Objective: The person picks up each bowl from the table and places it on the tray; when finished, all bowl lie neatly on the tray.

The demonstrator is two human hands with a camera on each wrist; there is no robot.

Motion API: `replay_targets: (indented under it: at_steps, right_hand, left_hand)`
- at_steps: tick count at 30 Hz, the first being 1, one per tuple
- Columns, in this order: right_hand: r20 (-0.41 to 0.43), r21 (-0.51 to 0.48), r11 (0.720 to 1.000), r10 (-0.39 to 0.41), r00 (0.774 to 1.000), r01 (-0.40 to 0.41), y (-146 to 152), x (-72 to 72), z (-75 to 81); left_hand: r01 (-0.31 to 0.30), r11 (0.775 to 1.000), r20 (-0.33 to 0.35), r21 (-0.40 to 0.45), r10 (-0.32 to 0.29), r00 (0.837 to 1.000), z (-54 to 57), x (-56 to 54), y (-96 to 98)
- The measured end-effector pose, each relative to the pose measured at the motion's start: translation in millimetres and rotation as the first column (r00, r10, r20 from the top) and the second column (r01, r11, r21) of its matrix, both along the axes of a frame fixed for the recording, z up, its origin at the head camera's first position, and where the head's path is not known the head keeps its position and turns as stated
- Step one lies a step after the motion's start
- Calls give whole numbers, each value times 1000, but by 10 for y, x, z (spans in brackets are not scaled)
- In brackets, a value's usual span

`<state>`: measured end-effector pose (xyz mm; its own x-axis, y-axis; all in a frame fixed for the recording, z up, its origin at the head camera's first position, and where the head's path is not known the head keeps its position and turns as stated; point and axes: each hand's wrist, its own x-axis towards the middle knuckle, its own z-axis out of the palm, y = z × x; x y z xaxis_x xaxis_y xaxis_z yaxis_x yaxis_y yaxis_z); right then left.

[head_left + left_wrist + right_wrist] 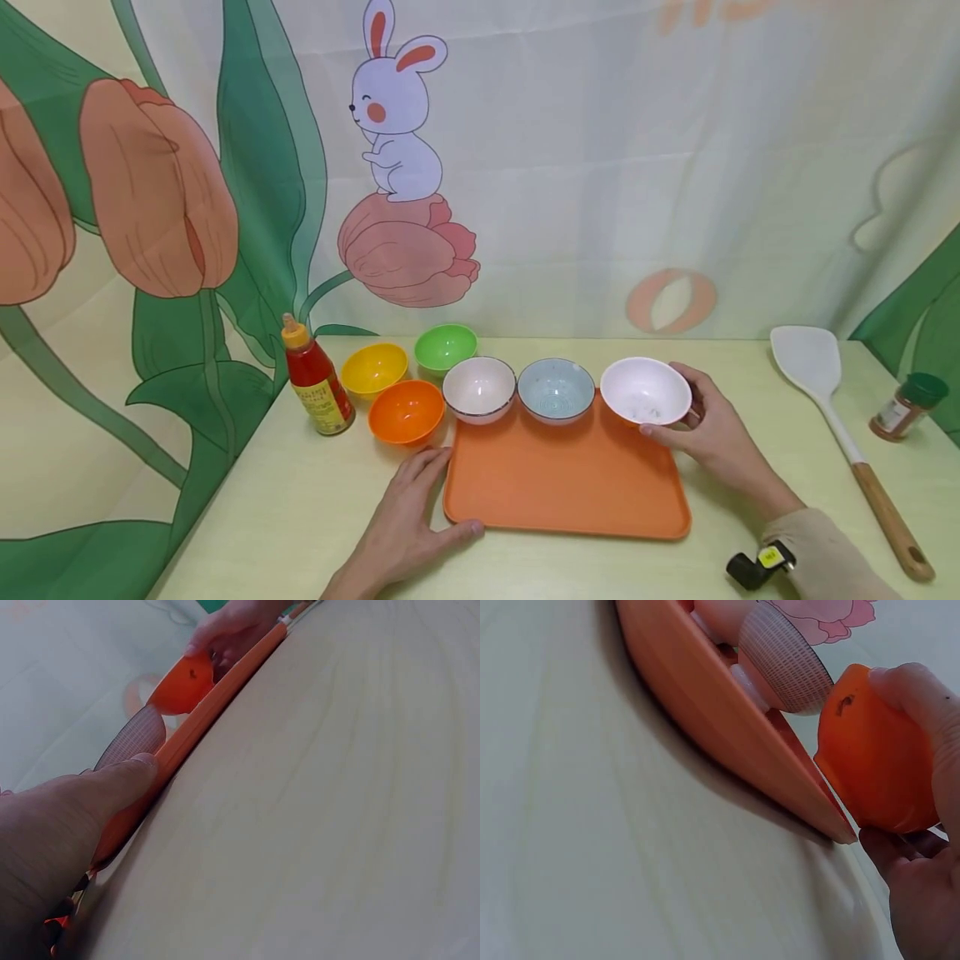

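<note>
My right hand (716, 429) grips a bowl (643, 390), white inside and orange outside, over the back right corner of an orange tray (570, 487). In the right wrist view, the thumb lies on the orange wall (877, 757) near the rim, with other fingers below. My left hand (408, 517) lies at the tray's left front corner, fingers extended along the side and thumb at the front edge. A cream bowl with a dark rim (480, 389) and a light blue bowl (556, 390) stand along the tray's back edge.
Left of the tray are an orange bowl (407, 412), a yellow bowl (375, 369), a green bowl (446, 347) and a red sauce bottle (321, 387). At right lie a white spatula with a wooden handle (843, 425) and a green-capped spice jar (906, 408). A printed curtain (555, 167) hangs behind.
</note>
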<state>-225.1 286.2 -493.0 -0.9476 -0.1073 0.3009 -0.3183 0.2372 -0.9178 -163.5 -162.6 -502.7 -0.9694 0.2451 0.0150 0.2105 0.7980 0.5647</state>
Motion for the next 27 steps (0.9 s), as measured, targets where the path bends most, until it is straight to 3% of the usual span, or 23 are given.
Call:
replay_targets:
  at_steps: [6,14,27]
  right_hand:
    - [23,18,1000,7,1000,-7,-51,-3,4]
    - [29,168,984,-67,997,61,-23,-4,-19]
    - [22,140,990,-24,999,21,6,-22,-75]
  left_hand:
    - [-3,1000,3,-1,3,1000,-1,-2,-4]
    - [3,1000,-10,2,-3,1000,-7,2,-10]
    - [8,1000,-26,-6,-8,1000,-19,1,-13]
